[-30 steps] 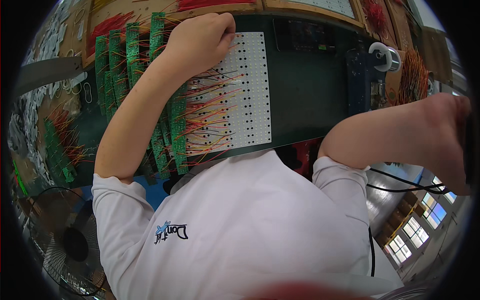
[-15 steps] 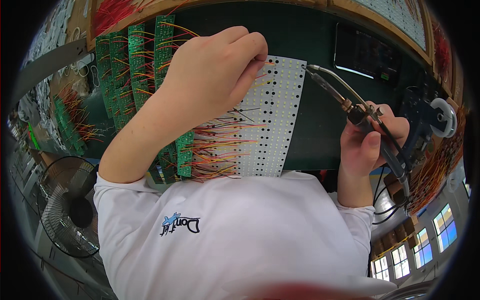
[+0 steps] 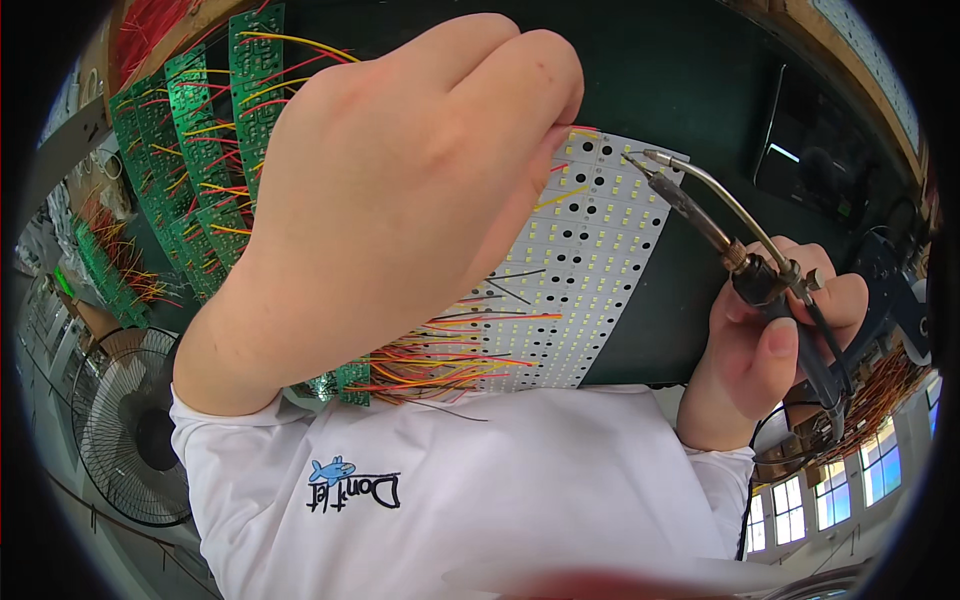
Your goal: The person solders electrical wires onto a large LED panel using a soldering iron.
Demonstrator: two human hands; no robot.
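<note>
My left hand (image 3: pixel 420 160) is closed in a pinch over the top of a white LED board (image 3: pixel 625 235) with rows of small yellowish chips and black holes. Thin red and yellow wires (image 3: pixel 584 131) stick out past its fingers; the fingertips themselves are hidden. In my right hand (image 3: pixel 748 345) is a soldering iron (image 3: pixel 690 212), with a curved metal feed tube (image 3: pixel 728 205) clamped alongside. Its tip is at the board's upper part, right of the wires; whether it touches cannot be made out. More wires (image 3: pixel 470 365) lie across the board's lower left.
Green circuit boards (image 3: pixel 255 60) with wires stand in strips on the left. A phone-like dark screen (image 3: pixel 810 150) lies at the far right, near the wooden edge (image 3: pixel 800 25). Wire bundles (image 3: pixel 870 420) hang at right; a fan (image 3: pixel 130 420) stands lower left.
The soldering iron's tip has moved left, from the board's upper right corner to over its chips. My left hand keeps its pinch at the wires. The whole view has shifted closer.
</note>
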